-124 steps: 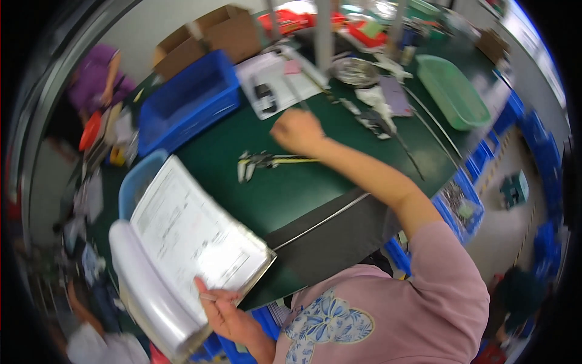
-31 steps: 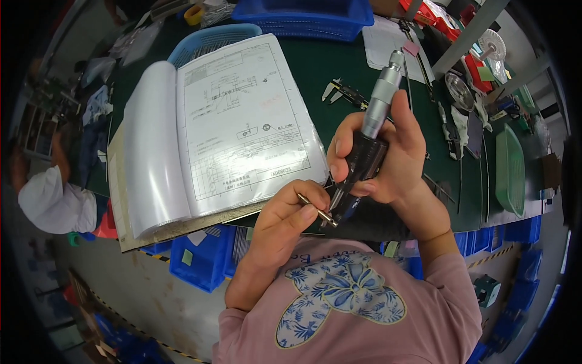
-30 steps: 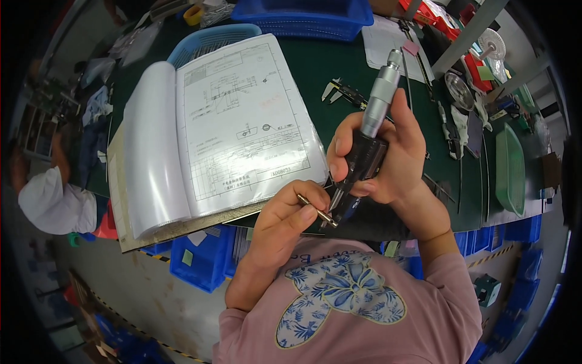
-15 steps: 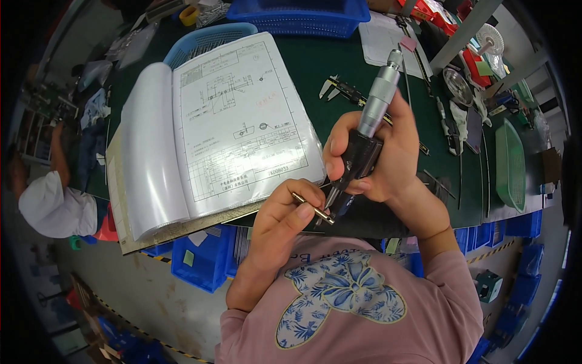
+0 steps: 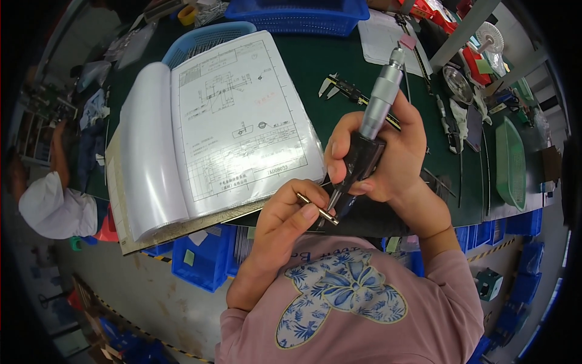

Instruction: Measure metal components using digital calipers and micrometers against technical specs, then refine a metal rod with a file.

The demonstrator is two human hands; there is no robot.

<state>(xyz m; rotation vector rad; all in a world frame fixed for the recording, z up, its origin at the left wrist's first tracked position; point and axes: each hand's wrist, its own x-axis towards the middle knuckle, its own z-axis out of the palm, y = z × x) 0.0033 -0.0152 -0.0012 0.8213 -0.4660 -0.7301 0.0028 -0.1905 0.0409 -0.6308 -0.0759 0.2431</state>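
My right hand (image 5: 394, 148) is wrapped round a micrometer (image 5: 364, 153) with a silver thimble and a dark frame, its thimble pointing up and away. Pinched between thumb and fingers of my left hand (image 5: 285, 218) is a thin metal pin (image 5: 326, 215), brassy at its near-left end and silver toward the right. The pin lies across the lower end of the micrometer, by its measuring tip; whether the jaws touch it is too small to tell. Left of both hands lies an open binder (image 5: 242, 121) with a technical drawing in a clear sleeve.
A caliper (image 5: 348, 91) lies on the green table (image 5: 303, 67) beyond my right hand. Blue baskets (image 5: 297, 18) stand at the back, a green basket (image 5: 510, 164) at the right. Blue bins (image 5: 203, 261) are below the table edge. Another person (image 5: 57, 203) works at the far left.
The pin and my left hand have shifted slightly right. My right hand and the micrometer have also moved a little to the right, with both grips kept.
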